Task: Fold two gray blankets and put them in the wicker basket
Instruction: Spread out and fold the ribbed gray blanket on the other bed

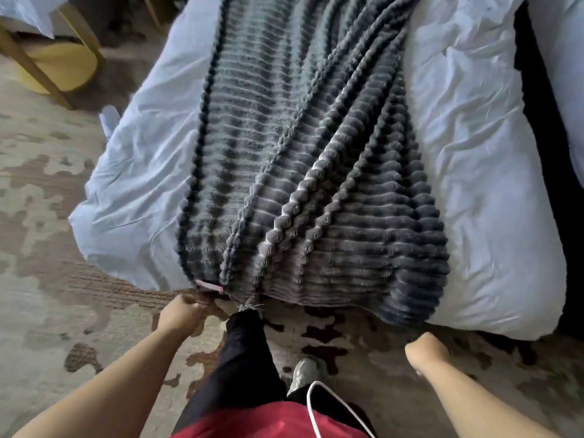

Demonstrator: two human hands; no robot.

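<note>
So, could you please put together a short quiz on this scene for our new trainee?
1. True or false: the gray blanket is rolled into a ball.
2. What colour is the tag at the blanket's near corner? A) green B) pink C) yellow
3. Which is nearer the tag, the left hand or the right hand?

Key: 1 false, it lies stretched out on the white duvet; 2 B; 3 left.
</note>
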